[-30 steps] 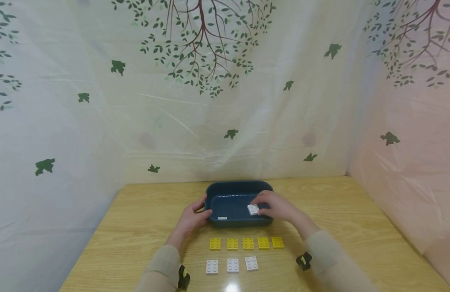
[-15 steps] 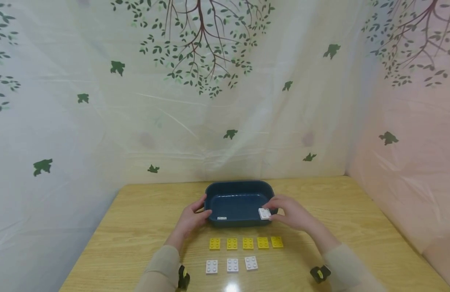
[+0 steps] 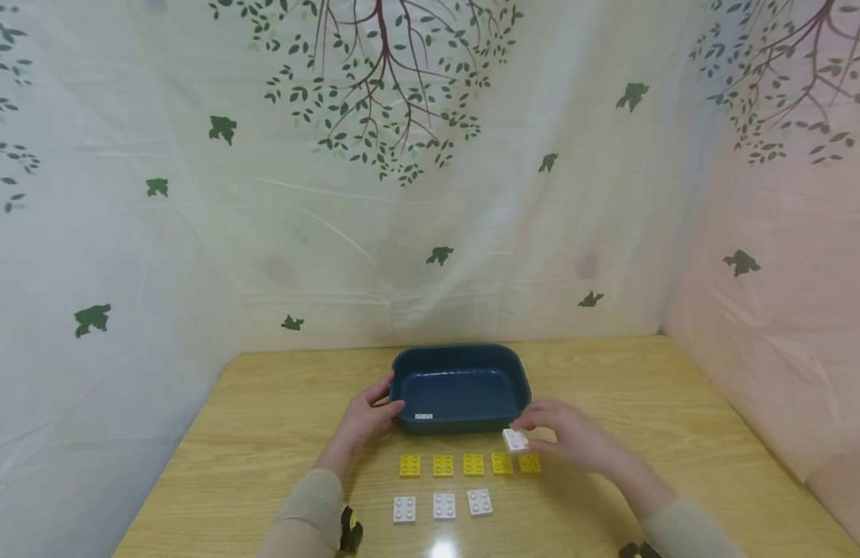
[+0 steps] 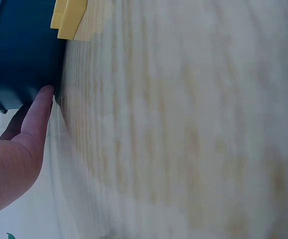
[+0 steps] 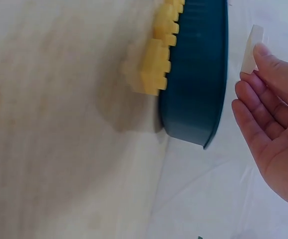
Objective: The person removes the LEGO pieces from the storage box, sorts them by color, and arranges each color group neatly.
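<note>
My right hand (image 3: 576, 435) pinches a white toy brick (image 3: 515, 440) between thumb and fingers, above the table at the front right corner of a dark blue rectangular tub (image 3: 465, 426). In the right wrist view this brick (image 5: 252, 49) appears edge-on between the fingertips. My left hand (image 3: 366, 422) holds the tub's left end, its thumb at the front corner and its fingers behind. The left wrist view shows the thumb against the tub's outer wall (image 4: 24, 59). Inside the tub near its front left lies a small white piece (image 3: 424, 417), mostly hidden by the front wall.
In front of the tub runs a row of several yellow bricks (image 3: 442, 466); the held brick partly overlaps the row's right end. Nearer me are three white bricks (image 3: 444, 507). A wooden table (image 3: 263, 434) carries everything, and a leaf-patterned curtain (image 3: 332, 271) hangs behind.
My right hand has carried the white brick from over the tub's right side outward, right and toward me. My left hand stays at the tub's left end.
</note>
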The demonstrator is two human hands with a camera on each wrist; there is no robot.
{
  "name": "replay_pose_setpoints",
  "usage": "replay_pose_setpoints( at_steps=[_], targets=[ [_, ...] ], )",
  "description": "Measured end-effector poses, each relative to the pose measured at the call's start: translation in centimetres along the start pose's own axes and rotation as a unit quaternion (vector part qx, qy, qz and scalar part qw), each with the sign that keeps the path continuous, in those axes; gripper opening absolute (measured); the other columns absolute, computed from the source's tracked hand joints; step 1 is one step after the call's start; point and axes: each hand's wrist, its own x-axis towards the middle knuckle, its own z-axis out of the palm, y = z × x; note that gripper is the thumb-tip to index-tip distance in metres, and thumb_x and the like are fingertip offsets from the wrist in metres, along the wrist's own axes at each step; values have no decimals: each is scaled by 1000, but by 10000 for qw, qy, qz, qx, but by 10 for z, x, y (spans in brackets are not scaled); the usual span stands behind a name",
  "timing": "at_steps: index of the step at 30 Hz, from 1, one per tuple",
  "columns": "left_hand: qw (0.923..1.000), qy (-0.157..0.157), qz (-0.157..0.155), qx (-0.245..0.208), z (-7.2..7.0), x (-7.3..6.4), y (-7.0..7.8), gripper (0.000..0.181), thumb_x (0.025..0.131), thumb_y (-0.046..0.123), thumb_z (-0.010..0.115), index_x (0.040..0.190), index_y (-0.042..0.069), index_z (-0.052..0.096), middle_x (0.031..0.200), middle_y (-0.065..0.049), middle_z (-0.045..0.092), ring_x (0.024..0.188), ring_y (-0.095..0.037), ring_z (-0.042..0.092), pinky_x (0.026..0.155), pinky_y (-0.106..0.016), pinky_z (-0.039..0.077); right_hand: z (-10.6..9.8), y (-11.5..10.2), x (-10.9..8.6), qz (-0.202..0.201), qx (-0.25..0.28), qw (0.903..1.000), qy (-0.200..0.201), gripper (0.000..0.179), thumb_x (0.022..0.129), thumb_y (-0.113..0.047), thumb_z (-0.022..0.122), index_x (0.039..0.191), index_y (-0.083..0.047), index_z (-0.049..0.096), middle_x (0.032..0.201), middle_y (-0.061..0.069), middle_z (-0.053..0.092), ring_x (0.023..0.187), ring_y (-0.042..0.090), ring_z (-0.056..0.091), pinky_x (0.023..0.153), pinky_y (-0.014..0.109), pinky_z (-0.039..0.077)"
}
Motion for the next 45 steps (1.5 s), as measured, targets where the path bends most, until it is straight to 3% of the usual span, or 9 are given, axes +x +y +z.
replay_pose_setpoints(
  at_steps=[2,5,12,23,45],
  targets=[
    [10000,25,-27,23,0,0,0,64,92,9,70,150,20,45,152,-23,40,123,-36,55,89,-40,56,5,1,-3,-339,-47,9994,96,26,83,-16,80,108,-14,74,105,-6,67,95,12,61,82,35,55],
    [10000,42,-30,32,0,0,1,64,92,9,70,150,19,45,151,-23,40,123,-37,55,89,-40,56,11,0,-8,-455,-61,9989,92,28,80,-11,81,107,-13,74,105,-2,68,95,13,62,82,37,56],
    [10000,45,-36,46,1,-1,1,64,92,10,70,150,20,45,152,-22,40,124,-36,54,89,-40,55,24,-4,-16,363,199,9985,-370,25,82,-15,80,106,-16,75,105,-6,66,93,7,61,81,34,55],
    [9999,61,-82,92,0,-3,3,65,92,12,71,151,22,44,153,-20,39,124,-35,54,90,-40,55,47,-7,-24,211,246,9987,-401,24,79,-19,81,103,-19,76,101,-11,66,93,6,60,83,33,54],
    [9997,1,-24,262,-3,5,1,64,92,13,71,150,24,46,153,-19,39,126,-35,53,91,-40,55,54,-11,-21,504,-329,9957,-704,27,78,-25,83,102,-16,77,99,-11,67,91,6,61,83,33,55]
  ],
)
